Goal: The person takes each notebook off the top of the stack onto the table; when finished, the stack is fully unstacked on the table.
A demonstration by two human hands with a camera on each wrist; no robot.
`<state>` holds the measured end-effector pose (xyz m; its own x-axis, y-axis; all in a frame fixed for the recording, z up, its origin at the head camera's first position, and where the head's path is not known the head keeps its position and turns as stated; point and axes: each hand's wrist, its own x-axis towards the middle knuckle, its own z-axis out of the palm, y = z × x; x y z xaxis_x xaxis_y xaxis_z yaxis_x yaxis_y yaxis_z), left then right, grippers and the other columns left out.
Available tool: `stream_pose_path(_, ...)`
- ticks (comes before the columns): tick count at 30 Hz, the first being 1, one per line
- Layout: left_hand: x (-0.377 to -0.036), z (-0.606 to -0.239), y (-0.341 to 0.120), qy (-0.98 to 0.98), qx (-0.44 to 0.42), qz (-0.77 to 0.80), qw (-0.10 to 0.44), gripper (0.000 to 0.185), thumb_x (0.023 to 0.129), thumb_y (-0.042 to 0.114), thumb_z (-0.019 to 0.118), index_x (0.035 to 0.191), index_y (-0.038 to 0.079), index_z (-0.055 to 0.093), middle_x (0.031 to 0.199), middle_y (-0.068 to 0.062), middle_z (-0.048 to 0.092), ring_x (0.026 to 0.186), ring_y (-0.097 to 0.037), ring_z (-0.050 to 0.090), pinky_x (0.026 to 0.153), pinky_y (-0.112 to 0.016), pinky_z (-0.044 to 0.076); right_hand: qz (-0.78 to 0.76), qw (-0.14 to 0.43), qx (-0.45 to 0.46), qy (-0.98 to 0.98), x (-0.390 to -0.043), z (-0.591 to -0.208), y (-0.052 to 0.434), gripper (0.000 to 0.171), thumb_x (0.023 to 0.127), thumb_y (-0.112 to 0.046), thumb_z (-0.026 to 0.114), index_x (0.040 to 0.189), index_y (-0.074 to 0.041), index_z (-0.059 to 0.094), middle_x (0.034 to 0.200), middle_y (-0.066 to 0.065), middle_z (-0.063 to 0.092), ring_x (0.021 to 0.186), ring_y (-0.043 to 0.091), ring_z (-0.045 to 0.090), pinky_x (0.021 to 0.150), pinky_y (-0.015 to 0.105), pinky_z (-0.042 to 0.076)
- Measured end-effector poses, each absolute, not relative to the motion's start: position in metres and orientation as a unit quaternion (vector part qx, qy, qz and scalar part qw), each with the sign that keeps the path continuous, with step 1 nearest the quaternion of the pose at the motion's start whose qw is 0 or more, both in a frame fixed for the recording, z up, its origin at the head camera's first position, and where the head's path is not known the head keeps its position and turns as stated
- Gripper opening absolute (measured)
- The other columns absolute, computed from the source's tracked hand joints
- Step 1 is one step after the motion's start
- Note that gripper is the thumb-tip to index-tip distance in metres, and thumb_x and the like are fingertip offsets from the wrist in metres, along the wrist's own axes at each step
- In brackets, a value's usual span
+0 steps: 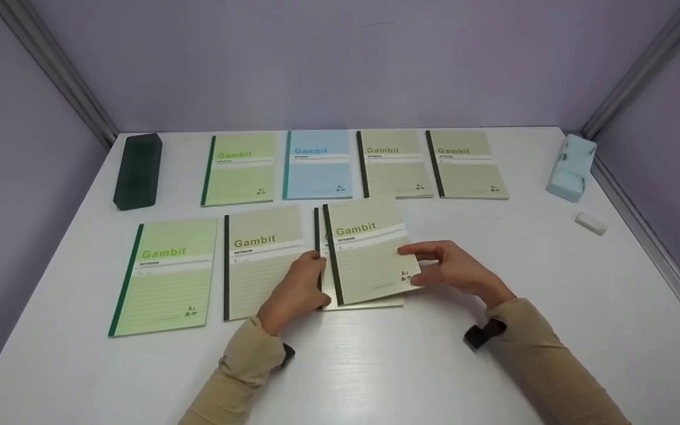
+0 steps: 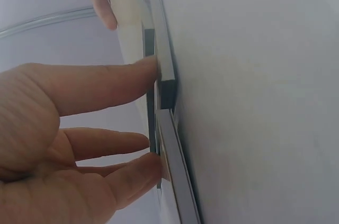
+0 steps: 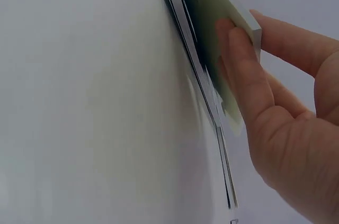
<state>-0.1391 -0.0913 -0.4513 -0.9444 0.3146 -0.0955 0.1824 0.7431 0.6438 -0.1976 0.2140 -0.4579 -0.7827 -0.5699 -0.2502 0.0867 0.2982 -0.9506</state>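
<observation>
Beige sleeves fill the bottom of my head view, and from them my two hands meet on a beige paper notebook with a dark spine strip and "Gambit" printed on its cover, just below the centre of the frame. My right hand pinches its right edge — fingers curled under the cover and thumb on top, as the right wrist view shows — so that side is tilted up off the table. My left hand has its fingers nearly straight, the tips pressed against the dark spine edge; it grips nothing. A second beige notebook lies flat beneath the lifted one, only its lower edge and a sliver of spine showing.

Just to the left lies another beige Gambit notebook, partly under my left hand, and further left a light green notebook with a green spine. Across the upper middle runs a row of four: a light green one, a pale blue one, then two beige ones and, side by side with narrow gaps.

All of it rests on a white table. A dark green rectangular block lies at upper left, well apart — at far right stand a pale blue plastic object and, below it, a small white eraser-like piece.
</observation>
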Motion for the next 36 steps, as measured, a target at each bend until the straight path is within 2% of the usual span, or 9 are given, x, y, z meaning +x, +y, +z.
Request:
stream_pose_path(2,-0.14,-0.451,-0.091,0.93,0.136,0.327,0.098,0.021,0.072,-0.003,0.073,0.084,-0.003,0.056,0.138,-0.028,0.041,0.128,-0.042,0.04,0.099,-0.048,0.038,-0.565,0.283,-0.171,0.755,-0.198,-0.457,0.215,0.062,0.075,0.004,0.075,0.134,-0.003,0.056,0.124,0.017,0.061,0.104,0.023,0.063,0.082,0.029,0.051)
stream_pose_path(6,-0.141,-0.449,-0.091,0.931,0.136,0.323,0.097,0.021,0.071,-0.002,0.074,0.077,-0.002,0.054,0.138,-0.029,0.041,0.128,-0.043,0.039,0.101,-0.048,0.037,-0.567,0.275,-0.178,0.756,-0.198,-0.453,0.215,0.064,0.073,0.004,0.077,0.133,-0.002,0.056,0.123,0.018,0.061,0.101,0.024,0.065,0.081,0.03,0.052)
stream_pose_path(15,-0.141,-0.45,-0.09,0.93,0.15,0.319,0.099,0.021,0.071,-0.002,0.074,0.073,-0.002,0.053,0.137,-0.028,0.043,0.127,-0.042,0.041,0.099,-0.047,0.04,-0.536,0.227,-0.176,0.794,-0.194,-0.438,0.219,0.064,0.073,-0.008,0.083,0.132,-0.013,0.06,0.129,0.011,0.059,0.095,0.024,0.068,0.079,0.031,0.053)
stream_pose_path(24,-0.139,-0.45,-0.09,0.928,0.15,0.327,0.096,0.02,0.072,-0.001,0.074,0.073,-0.003,0.054,0.137,-0.029,0.042,0.128,-0.043,0.04,0.098,-0.048,0.039,-0.531,0.192,-0.186,0.804,-0.191,-0.421,0.232,0.063,0.073,-0.007,0.083,0.132,-0.008,0.059,0.122,0.014,0.063,0.094,0.024,0.068,0.077,0.032,0.055)
stream_pose_path(30,-0.138,-0.449,-0.091,0.928,0.147,0.329,0.095,0.019,0.072,-0.001,0.073,0.073,-0.004,0.055,0.136,-0.028,0.043,0.128,-0.042,0.041,0.097,-0.048,0.04,-0.539,0.178,-0.184,0.802,-0.184,-0.413,0.251,0.064,0.074,-0.007,0.082,0.132,-0.005,0.058,0.124,0.016,0.062,0.097,0.024,0.068,0.077,0.032,0.055)
stream_pose_path(36,-0.138,-0.45,-0.092,0.929,0.15,0.326,0.088,0.02,0.071,-0.002,0.074,0.072,-0.004,0.054,0.127,-0.025,0.048,0.112,-0.036,0.05,0.085,-0.044,0.042,-0.546,0.176,-0.186,0.797,-0.175,-0.415,0.278,0.063,0.076,-0.005,0.08,0.134,-0.002,0.055,0.126,0.019,0.06,0.098,0.027,0.068,0.076,0.033,0.055)
